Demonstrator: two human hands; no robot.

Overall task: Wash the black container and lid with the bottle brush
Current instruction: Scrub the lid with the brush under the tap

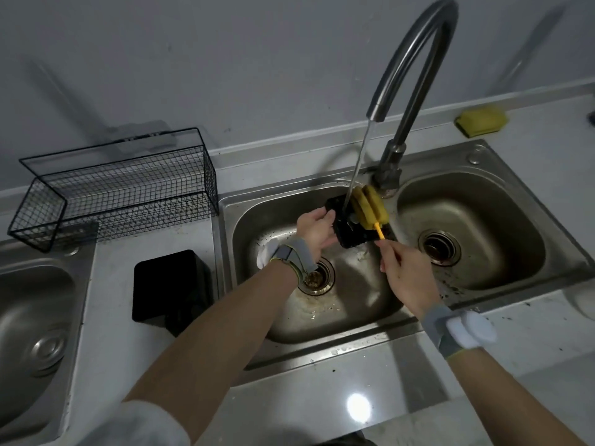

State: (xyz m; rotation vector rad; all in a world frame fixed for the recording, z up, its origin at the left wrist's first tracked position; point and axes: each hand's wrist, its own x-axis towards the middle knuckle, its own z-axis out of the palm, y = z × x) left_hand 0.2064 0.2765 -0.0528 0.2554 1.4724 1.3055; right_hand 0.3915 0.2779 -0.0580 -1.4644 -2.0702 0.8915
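Note:
My left hand holds the flat black lid by its left edge over the left sink basin, under the running tap stream. My right hand grips the yellow handle of the bottle brush. Its yellow sponge head lies on the lid's upper right part. The black container stands upside down on the counter left of the sink, apart from both hands.
A curved steel faucet runs water between the two basins. The right basin has an open drain. A black wire basket sits back left, a yellow sponge back right, and another steel bowl far left.

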